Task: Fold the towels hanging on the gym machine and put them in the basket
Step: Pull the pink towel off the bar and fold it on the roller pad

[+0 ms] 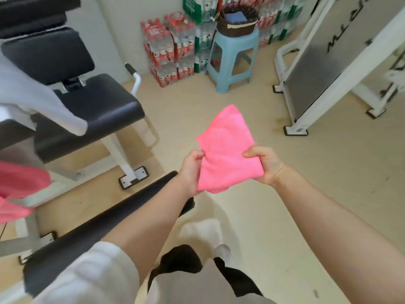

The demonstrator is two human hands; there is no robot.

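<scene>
A folded pink towel (228, 148) is held out in front of me over the floor. My left hand (191, 170) pinches its left edge and my right hand (266, 164) grips its right edge. A dark woven basket (237, 25) stands on a light blue stool (232, 55) at the back, with a blue folded cloth inside it. On the gym machine (87, 104) at the left hang a white towel (37, 95) and another pink towel (19, 187).
Packs of bottled water (171, 49) are stacked against the back wall behind the stool. A white-framed machine with a metal panel (328, 69) stands at the right. A black padded bar (105, 220) runs under my left forearm. Beige floor lies between me and the stool.
</scene>
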